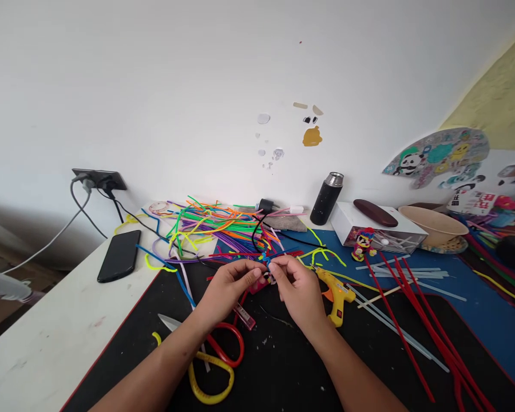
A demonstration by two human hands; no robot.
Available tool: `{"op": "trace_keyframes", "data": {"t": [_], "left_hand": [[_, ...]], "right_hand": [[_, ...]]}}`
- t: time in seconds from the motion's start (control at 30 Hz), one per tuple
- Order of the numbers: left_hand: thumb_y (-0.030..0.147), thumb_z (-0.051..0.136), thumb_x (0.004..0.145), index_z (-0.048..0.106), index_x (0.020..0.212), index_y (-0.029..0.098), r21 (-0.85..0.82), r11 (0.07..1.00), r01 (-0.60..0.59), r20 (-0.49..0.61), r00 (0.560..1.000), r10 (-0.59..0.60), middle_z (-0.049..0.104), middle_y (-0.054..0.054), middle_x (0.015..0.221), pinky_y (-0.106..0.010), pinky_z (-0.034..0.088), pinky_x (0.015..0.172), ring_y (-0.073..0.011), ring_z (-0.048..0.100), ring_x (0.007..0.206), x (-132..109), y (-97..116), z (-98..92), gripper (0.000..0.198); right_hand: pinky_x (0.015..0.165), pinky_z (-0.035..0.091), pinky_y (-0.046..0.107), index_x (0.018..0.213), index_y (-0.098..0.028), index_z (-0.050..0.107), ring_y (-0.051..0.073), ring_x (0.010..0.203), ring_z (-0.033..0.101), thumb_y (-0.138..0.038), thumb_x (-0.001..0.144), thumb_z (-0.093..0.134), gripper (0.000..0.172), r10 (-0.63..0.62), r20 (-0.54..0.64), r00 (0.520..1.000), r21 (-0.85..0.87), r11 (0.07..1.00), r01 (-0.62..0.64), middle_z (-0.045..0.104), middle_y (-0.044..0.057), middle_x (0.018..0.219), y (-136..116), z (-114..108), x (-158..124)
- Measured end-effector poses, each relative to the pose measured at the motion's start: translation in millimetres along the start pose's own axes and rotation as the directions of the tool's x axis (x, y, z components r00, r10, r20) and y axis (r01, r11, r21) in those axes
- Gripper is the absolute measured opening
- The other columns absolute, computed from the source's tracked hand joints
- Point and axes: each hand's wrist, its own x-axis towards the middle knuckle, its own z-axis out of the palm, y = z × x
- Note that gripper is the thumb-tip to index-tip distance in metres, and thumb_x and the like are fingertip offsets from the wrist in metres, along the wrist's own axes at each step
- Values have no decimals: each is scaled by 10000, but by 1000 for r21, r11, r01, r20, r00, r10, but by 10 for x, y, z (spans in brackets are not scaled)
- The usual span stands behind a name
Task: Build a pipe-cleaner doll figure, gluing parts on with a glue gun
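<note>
My left hand (pixel 228 289) and my right hand (pixel 298 290) meet over the black mat (pixel 283 366), fingers pinched together on a small blue pipe cleaner piece (pixel 265 260) between the fingertips. A pile of coloured pipe cleaners (pixel 210 229) lies just beyond the hands. Under my left wrist lie scissors with red and yellow handles (pixel 217 357). A yellow glue gun (pixel 337 292) rests right of my right hand.
A black phone (pixel 119 254) lies on the white table at left, near a wall socket with cables (pixel 98 180). A black flask (pixel 326 198), a white box (pixel 380 229), a small figurine (pixel 363 243), a bowl (pixel 433 224) and long red sticks (pixel 416 320) are at right.
</note>
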Motion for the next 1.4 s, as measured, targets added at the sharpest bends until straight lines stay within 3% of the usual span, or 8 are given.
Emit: {"op": "trace_keyframes", "data": {"t": [0.13, 0.4, 0.63, 0.77, 0.9, 1.13, 1.27, 1.4], "left_hand": [[516, 760, 840, 815, 957, 169, 14, 1000, 26, 28, 999, -26, 773, -66, 865, -309, 503, 798, -197, 645, 804, -10, 1, 20, 370], [539, 719, 864, 827, 1006, 174, 94, 996, 2, 34, 999, -5, 749, -53, 823, -308, 513, 766, -196, 634, 775, -22, -32, 38, 406], [548, 703, 878, 814, 998, 163, 69, 998, 8, 30, 999, -11, 732, -58, 830, -326, 506, 791, -209, 629, 795, -1, -69, 15, 418], [554, 669, 906, 802, 983, 162, 72, 997, -8, 13, 1000, 7, 738, -62, 866, -332, 510, 816, -221, 641, 830, 17, -104, -18, 422], [544, 642, 929, 799, 928, 159, 109, 994, -8, -30, 999, 12, 715, -39, 792, -287, 474, 719, -184, 601, 734, 41, -149, -58, 416], [517, 668, 911, 797, 913, 159, 120, 993, 5, -62, 998, 2, 714, -30, 773, -271, 446, 670, -164, 572, 682, 59, -140, -63, 381], [533, 693, 878, 761, 846, 163, 109, 994, 7, -88, 996, 3, 697, -21, 755, -273, 456, 664, -166, 576, 679, 53, -110, -48, 378], [556, 686, 880, 702, 815, 165, 77, 997, 0, -61, 998, 5, 648, -4, 711, -266, 435, 652, -149, 546, 652, 48, -85, -43, 397]], "right_hand": [[608, 463, 262, 936, -223, 732, 162, 624, 645, -391, 990, 599, 221, -118, -17, 993, -198, 974, 112, 688, -8, 678, 12, 3, -21], [624, 486, 279, 992, -216, 765, 186, 625, 680, -357, 995, 582, 231, -193, -1, 981, -350, 919, 180, 730, 15, 698, 23, 9, -16], [841, 572, 381, 1273, -236, 737, 291, 975, 774, -308, 1016, 529, 339, -186, 124, 975, -430, 875, 222, 808, 107, 1125, 60, 45, -44], [733, 557, 361, 1401, -242, 667, 288, 855, 781, -303, 1023, 502, 417, -146, 225, 963, -477, 846, 239, 822, 106, 1006, 63, 62, -59], [648, 502, 332, 1476, -225, 603, 265, 732, 754, -322, 1039, 477, 464, -110, 300, 948, -507, 823, 256, 806, 90, 860, 62, 72, -69], [591, 428, 307, 1575, -210, 467, 241, 680, 715, -271, 1025, 491, 553, -69, 398, 915, -493, 825, 277, 784, 60, 810, 71, 88, -72], [603, 425, 292, 1586, -220, 444, 222, 686, 706, -244, 1008, 506, 582, -57, 411, 910, -455, 852, 259, 778, 45, 809, 53, 99, -68], [617, 451, 291, 1523, -238, 532, 197, 635, 676, -280, 1014, 513, 510, -71, 366, 928, -318, 928, 196, 751, 17, 746, 22, 83, -63]]}}
